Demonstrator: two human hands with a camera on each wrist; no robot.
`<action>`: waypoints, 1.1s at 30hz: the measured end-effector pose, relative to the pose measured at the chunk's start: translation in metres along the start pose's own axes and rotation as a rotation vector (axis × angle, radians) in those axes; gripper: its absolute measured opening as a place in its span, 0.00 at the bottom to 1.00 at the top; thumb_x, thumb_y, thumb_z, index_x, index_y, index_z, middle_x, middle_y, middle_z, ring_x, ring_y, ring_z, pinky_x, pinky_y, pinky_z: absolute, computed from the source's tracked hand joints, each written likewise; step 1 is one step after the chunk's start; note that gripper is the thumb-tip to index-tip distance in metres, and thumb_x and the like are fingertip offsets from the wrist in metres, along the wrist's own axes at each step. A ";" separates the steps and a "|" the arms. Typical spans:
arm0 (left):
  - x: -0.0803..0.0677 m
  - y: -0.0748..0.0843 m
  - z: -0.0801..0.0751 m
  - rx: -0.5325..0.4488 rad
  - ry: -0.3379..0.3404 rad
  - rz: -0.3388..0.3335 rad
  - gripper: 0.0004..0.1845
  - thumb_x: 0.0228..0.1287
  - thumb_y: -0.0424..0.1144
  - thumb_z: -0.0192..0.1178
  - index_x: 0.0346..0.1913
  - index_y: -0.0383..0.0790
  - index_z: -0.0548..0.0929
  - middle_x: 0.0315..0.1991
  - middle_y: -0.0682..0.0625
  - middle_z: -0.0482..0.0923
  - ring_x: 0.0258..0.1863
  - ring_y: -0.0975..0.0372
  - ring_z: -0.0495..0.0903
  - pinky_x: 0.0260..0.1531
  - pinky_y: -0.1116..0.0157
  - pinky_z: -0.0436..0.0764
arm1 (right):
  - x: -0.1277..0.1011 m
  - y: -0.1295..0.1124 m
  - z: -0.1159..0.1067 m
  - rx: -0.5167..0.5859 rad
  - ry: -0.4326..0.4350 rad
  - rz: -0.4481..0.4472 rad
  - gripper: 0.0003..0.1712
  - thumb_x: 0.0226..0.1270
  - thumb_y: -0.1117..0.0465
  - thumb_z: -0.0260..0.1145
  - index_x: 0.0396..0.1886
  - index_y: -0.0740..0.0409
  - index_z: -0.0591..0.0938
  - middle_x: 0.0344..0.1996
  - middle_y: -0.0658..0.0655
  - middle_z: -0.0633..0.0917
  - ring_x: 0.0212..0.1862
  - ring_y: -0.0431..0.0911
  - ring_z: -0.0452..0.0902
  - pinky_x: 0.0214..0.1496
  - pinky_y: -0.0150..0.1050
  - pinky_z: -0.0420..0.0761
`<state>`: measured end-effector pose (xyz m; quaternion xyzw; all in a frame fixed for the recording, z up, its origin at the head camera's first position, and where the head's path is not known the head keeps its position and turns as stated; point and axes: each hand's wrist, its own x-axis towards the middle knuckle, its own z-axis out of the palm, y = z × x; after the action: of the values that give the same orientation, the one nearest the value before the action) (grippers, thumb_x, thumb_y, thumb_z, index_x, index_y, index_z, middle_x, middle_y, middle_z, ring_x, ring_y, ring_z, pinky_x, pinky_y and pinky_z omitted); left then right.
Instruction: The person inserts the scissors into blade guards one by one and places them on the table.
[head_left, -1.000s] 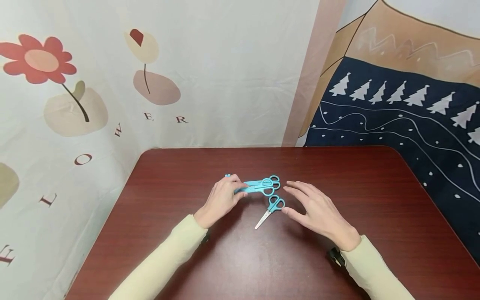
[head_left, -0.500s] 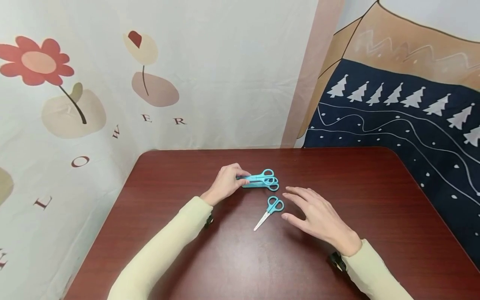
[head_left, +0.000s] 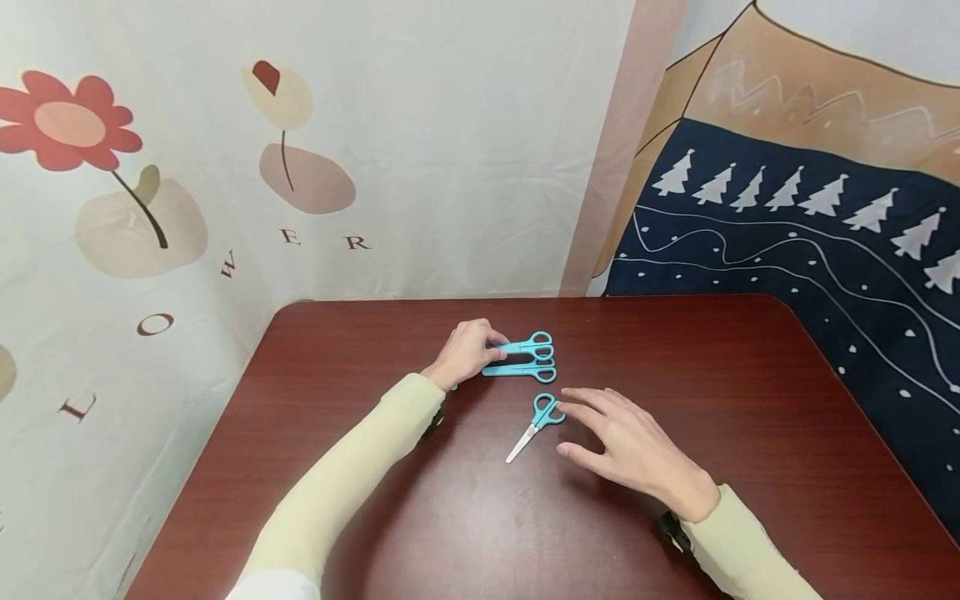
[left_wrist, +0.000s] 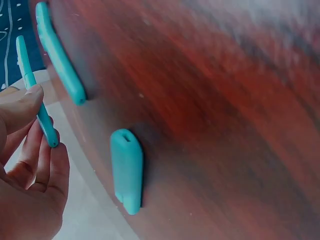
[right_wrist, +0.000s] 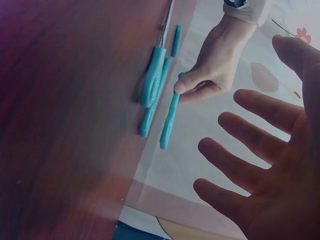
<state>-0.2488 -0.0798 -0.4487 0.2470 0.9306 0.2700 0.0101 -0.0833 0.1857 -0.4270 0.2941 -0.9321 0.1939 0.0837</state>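
Observation:
My left hand (head_left: 467,353) pinches teal scissors with covered blades (head_left: 537,345) between thumb and fingers. They are held just above the tabletop, loops pointing right, as the right wrist view shows. A second pair of covered teal scissors (head_left: 517,369) lies on the table on the near side of the held pair. Closer to me, uncovered scissors (head_left: 537,421) with teal handles lie slanted, their silver blades pointing toward the near left. Beside these handles my right hand (head_left: 630,442) hovers with spread fingers, holding nothing.
A loose teal blade cover (left_wrist: 127,172) lies on the table near my left wrist, mostly hidden by the arm in the head view. The dark red wooden table (head_left: 675,350) ends at a printed curtain (head_left: 450,167) along its far edge.
My left hand has moved away from me and slightly right, lifting its scissors off the covered pair, which stays on the table. My right hand has shifted slightly toward me and left.

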 end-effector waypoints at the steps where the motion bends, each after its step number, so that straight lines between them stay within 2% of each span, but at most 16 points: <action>1: 0.001 -0.001 0.001 0.006 -0.003 -0.008 0.07 0.65 0.37 0.73 0.44 0.43 0.94 0.36 0.52 0.82 0.37 0.60 0.78 0.37 0.62 0.77 | -0.001 0.000 0.000 0.000 -0.002 -0.001 0.31 0.67 0.37 0.70 0.61 0.52 0.86 0.66 0.54 0.80 0.67 0.51 0.75 0.71 0.58 0.71; 14: 0.013 -0.007 0.006 0.068 -0.034 -0.119 0.07 0.66 0.38 0.73 0.45 0.45 0.94 0.40 0.51 0.83 0.45 0.55 0.82 0.45 0.58 0.81 | -0.004 0.003 0.001 0.004 0.003 -0.006 0.31 0.68 0.37 0.69 0.60 0.54 0.86 0.65 0.54 0.81 0.67 0.51 0.76 0.70 0.60 0.71; 28: 0.020 -0.010 0.007 0.015 -0.077 -0.161 0.09 0.65 0.40 0.73 0.47 0.45 0.93 0.47 0.51 0.89 0.53 0.56 0.82 0.52 0.57 0.81 | -0.005 0.003 -0.001 -0.005 -0.001 0.008 0.30 0.68 0.38 0.70 0.59 0.53 0.87 0.65 0.54 0.81 0.67 0.51 0.76 0.71 0.59 0.70; 33: 0.021 -0.010 0.005 -0.007 -0.091 -0.140 0.09 0.65 0.38 0.73 0.47 0.43 0.93 0.44 0.50 0.90 0.52 0.56 0.83 0.53 0.56 0.81 | -0.004 0.004 -0.002 -0.005 -0.002 0.003 0.30 0.68 0.38 0.70 0.59 0.54 0.87 0.65 0.54 0.81 0.67 0.51 0.76 0.71 0.59 0.70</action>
<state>-0.2709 -0.0751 -0.4559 0.1936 0.9432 0.2603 0.0723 -0.0826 0.1916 -0.4272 0.2925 -0.9332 0.1913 0.0831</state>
